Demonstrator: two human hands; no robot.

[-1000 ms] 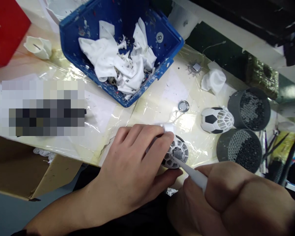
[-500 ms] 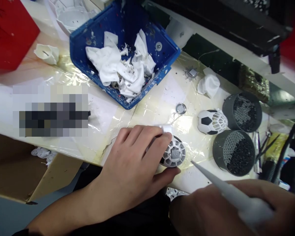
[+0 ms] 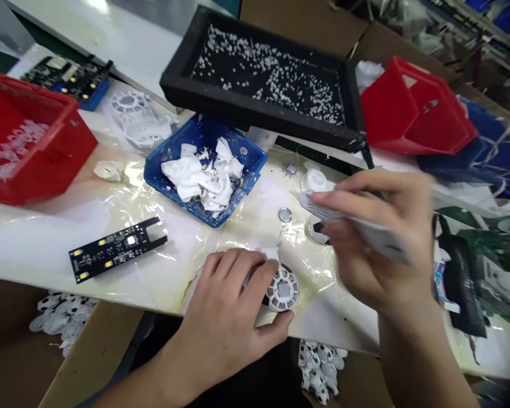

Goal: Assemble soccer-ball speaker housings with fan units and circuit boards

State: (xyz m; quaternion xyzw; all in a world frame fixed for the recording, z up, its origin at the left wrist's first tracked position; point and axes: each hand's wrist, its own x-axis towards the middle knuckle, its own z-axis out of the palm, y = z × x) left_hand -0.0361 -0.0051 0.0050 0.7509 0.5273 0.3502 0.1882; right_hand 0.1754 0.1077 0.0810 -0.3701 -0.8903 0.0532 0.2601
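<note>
On the table, my left hand [image 3: 233, 309] closes around a small round piece with a white spoked face [image 3: 283, 288] and a grey square in its middle. A small white block [image 3: 270, 254] sits by its index finger. Raised over the right side, my right hand [image 3: 378, 226] grips a blurred white bottle with a tapered tip [image 3: 385, 238]; the tip points left. Below it, a black-and-white football-patterned shell [image 3: 318, 229] is partly hidden. A silver coin-shaped part [image 3: 285, 215] lies between the hands.
A blue bin [image 3: 255, 161] holds white wipes. A black tray [image 3: 263, 122] of white bits stands behind. Red bins [image 3: 63, 153] flank the table. A black circuit board [image 3: 119, 249] lies left. Boxes below hold football-patterned parts [image 3: 323, 368].
My right hand has lifted from the front edge, further back over the table, with the bottle. The camera view has tilted up. My left hand keeps its hold on the round piece.
</note>
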